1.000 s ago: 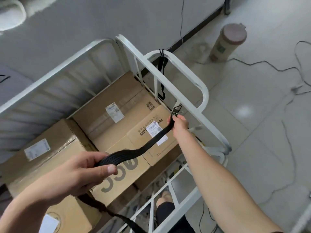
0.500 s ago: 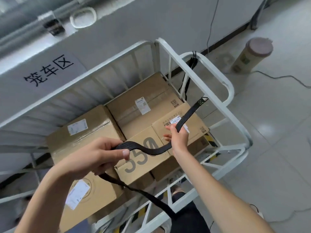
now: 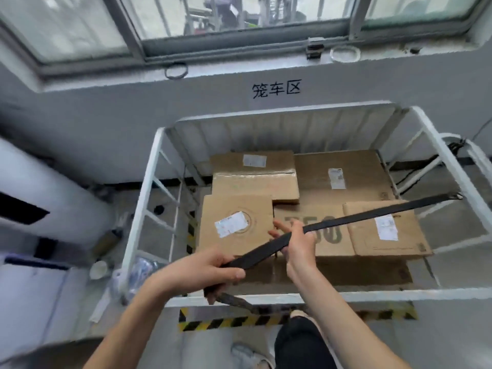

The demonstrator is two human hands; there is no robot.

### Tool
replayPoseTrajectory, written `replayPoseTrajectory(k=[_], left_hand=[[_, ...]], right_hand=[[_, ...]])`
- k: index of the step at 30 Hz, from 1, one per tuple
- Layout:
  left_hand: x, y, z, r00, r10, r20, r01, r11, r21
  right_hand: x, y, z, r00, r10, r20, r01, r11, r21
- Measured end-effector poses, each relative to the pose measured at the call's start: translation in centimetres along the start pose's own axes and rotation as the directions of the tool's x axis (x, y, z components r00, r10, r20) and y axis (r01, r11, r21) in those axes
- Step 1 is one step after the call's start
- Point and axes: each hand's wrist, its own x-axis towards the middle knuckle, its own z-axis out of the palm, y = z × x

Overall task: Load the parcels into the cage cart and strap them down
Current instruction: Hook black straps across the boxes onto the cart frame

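Black strap (image 3: 372, 215) runs in a straight diagonal over the load, from 7 o'clock at the near rail up to 2 o'clock at the right rail of the cage cart (image 3: 143, 198). Its far end sits right at that rail, too blurred to tell if it's hooked on. Left hand (image 3: 202, 272) at 7 o'clock: fingers curled round the strap, thumb on top, just above the near rail. Right hand (image 3: 298, 246) at centre grips the strap further along, some fingers sticking out toward 10 o'clock. Hands are near each other, not touching. Strap tail drops from the left hand across the near rail toward 5 o'clock. All cardboard parcels are inside the white cart: front-left box (image 3: 234, 209) with round print and label at 9 o'clock, 350 box (image 3: 332, 243) beside it under the strap, front-right box (image 3: 367, 241) at 3 o'clock, back-left box (image 3: 255, 182) and back-right box (image 3: 359, 174) at 12 o'clock. Yellow-black hazard tape (image 3: 239, 322) is on the floor below the near rail. Black lettering (image 3: 277, 89) is on the grey wall at 12 o'clock, with a window (image 3: 239, 17) above.
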Motion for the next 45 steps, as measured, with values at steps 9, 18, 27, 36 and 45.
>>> replayPoseTrajectory(k=[9, 18, 27, 36, 45], left_hand=[[-18.4, -16.5, -1.6, 0.953, -0.122, -0.279, 0.048, 0.965, -0.258], [-32.5, -26.8, -8.7, 0.761, -0.34, -0.553, 0.14, 0.918, -0.371], [-36.4, -31.7, -19.8, 0.709, -0.384, -0.591, 0.177, 0.909, -0.378], [-35.5, -35.5, -28.2, 0.724, -0.32, -0.611, 0.234, 0.947, -0.218], [-30.4, -37.0, -33.1, 0.888, -0.052, -0.457, 0.096, 0.993, 0.074]], right_hand=[[-13.9, 14.2, 7.8, 0.872, 0.367, 0.325, -0.163, 0.842, -0.513], [-16.7, 20.8, 20.9, 0.689, 0.544, 0.48, -0.196, 0.777, -0.599], [-6.9, 20.5, 27.7, 0.865, 0.397, 0.307, -0.226, 0.854, -0.468], [-6.8, 22.3, 28.6, 0.91, 0.338, 0.239, -0.12, 0.769, -0.628], [-20.1, 26.4, 35.9, 0.66, 0.125, 0.74, 0.706, 0.233, -0.669]])
